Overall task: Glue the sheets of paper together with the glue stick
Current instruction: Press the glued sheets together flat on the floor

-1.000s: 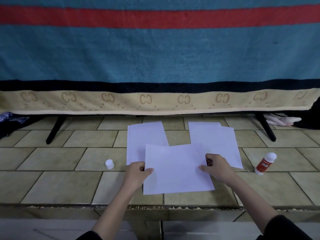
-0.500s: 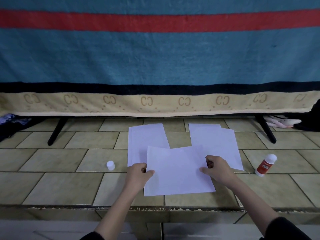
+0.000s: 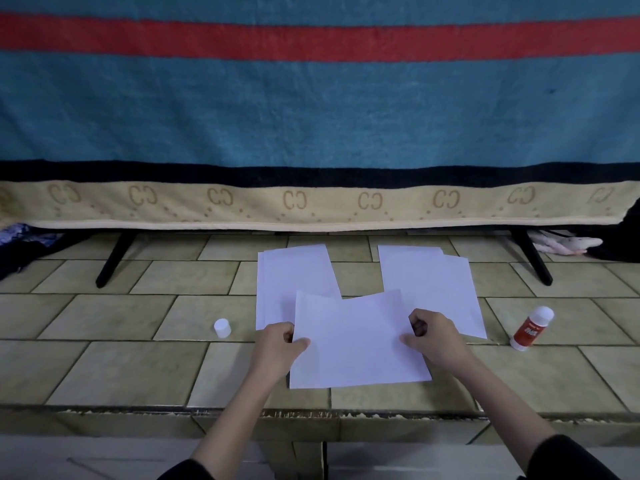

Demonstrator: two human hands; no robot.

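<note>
A white sheet of paper [image 3: 353, 341] lies near the front of the tiled counter. My left hand [image 3: 277, 348] pinches its left edge and my right hand [image 3: 433, 337] pinches its right edge. Behind it lie two small stacks of white sheets, a left stack [image 3: 291, 278] and a right stack [image 3: 433, 282], both partly covered by the held sheet. The red and white glue stick [image 3: 531, 329] lies tilted on the tiles to the right, its top uncapped. Its white cap [image 3: 222, 328] stands on the tiles to the left.
The tiled counter [image 3: 104, 358] ends in a chipped front edge close to me. A striped blue, red and beige blanket [image 3: 311, 116] hangs across the back over black legs [image 3: 114, 261]. Cloth bundles lie at the far left and far right.
Both hands keep their hold on the front sheet. The sheet has barely shifted; the view has tilted slightly.
</note>
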